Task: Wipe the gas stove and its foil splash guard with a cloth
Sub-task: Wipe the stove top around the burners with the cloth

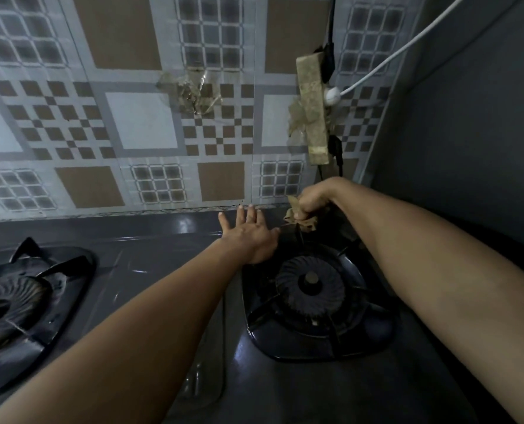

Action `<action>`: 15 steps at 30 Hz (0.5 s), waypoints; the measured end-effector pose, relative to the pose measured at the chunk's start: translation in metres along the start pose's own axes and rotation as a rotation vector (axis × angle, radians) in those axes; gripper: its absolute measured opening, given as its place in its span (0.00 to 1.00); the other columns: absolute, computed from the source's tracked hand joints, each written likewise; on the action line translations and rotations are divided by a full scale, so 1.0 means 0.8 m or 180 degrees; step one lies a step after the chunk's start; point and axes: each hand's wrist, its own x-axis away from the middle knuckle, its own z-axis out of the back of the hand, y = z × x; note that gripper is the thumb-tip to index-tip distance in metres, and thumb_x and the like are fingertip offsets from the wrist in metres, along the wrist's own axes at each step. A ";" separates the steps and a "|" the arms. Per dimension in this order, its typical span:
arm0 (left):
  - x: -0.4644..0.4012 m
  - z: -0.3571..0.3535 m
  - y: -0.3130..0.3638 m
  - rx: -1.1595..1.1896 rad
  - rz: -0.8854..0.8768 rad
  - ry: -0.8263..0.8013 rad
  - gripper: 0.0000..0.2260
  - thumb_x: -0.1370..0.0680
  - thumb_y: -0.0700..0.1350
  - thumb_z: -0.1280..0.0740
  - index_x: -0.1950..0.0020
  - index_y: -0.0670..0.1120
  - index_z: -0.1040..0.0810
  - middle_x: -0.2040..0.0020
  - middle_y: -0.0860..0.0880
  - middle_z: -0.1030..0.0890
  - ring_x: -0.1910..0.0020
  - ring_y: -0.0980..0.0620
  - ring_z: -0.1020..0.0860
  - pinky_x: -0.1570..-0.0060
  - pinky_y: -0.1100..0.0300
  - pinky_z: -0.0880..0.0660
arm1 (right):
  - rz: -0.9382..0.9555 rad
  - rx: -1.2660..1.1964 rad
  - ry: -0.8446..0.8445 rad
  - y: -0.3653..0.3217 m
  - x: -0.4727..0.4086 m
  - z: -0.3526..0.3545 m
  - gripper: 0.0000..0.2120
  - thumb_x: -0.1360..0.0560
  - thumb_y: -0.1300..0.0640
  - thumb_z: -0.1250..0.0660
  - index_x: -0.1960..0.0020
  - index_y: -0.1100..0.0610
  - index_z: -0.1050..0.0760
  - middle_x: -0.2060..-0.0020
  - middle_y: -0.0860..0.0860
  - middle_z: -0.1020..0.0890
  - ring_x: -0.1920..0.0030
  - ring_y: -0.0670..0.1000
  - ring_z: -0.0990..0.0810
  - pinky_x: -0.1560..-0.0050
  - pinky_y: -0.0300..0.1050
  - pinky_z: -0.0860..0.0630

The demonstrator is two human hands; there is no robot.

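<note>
Stove [168,264] fills the lower half of the frame, a dark grey glossy top with dim light glinting on it. Behind it, across the upper frame, stands the foil guard [126,117], printed with brown and white squares and patched with crumpled tape. A grimy power strip [312,108] hangs at upper right with a white cable [407,47] plugged in; a plain grey wall [468,117] closes the right side. I count two burners: one [19,304] at lower left, one [311,289] right of centre. My left hand [248,237] lies flat, fingers spread, on the stove top by the right burner. My right hand [312,200] is fisted around the tan cloth [300,221], pressed at the stove's back edge behind that burner.
</note>
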 end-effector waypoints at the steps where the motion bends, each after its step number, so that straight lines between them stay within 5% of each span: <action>1: 0.000 0.001 -0.001 -0.0067 0.0044 0.0000 0.31 0.18 0.58 0.55 0.21 0.42 0.57 0.20 0.45 0.60 0.22 0.45 0.64 0.29 0.34 0.64 | 0.0006 -0.0030 0.0057 0.000 0.004 0.000 0.03 0.22 0.61 0.37 0.53 0.61 0.28 0.60 0.55 0.25 0.65 0.52 0.26 0.67 0.42 0.30; 5: 0.001 0.004 0.000 -0.0269 0.0166 -0.0043 0.30 0.17 0.57 0.55 0.21 0.42 0.57 0.20 0.45 0.61 0.23 0.44 0.64 0.30 0.32 0.64 | -0.0200 0.0047 0.0058 0.018 0.024 -0.003 0.03 0.23 0.63 0.38 0.50 0.62 0.30 0.61 0.53 0.28 0.60 0.53 0.27 0.62 0.44 0.30; 9: -0.002 0.005 -0.001 -0.0324 0.0172 -0.0041 0.30 0.17 0.58 0.55 0.21 0.43 0.57 0.20 0.46 0.60 0.22 0.43 0.63 0.30 0.31 0.63 | -0.0351 -0.0404 -0.0018 0.065 0.026 -0.015 0.11 0.26 0.63 0.36 0.46 0.64 0.23 0.47 0.60 0.22 0.50 0.57 0.23 0.46 0.55 0.24; 12: -0.003 0.005 0.001 -0.0354 0.0172 -0.0048 0.30 0.17 0.57 0.55 0.20 0.44 0.57 0.20 0.47 0.61 0.22 0.44 0.62 0.30 0.32 0.63 | -0.0544 -0.0870 0.0187 0.071 0.062 -0.033 0.04 0.24 0.64 0.38 0.53 0.62 0.25 0.58 0.57 0.24 0.60 0.55 0.25 0.57 0.49 0.28; 15: 0.000 0.002 0.002 -0.0316 0.0143 -0.0034 0.29 0.17 0.57 0.55 0.20 0.44 0.56 0.20 0.47 0.60 0.22 0.44 0.62 0.30 0.32 0.63 | -0.0740 -0.1534 0.0216 0.080 0.090 -0.046 0.12 0.22 0.64 0.41 0.63 0.58 0.27 0.67 0.55 0.27 0.68 0.53 0.30 0.67 0.43 0.33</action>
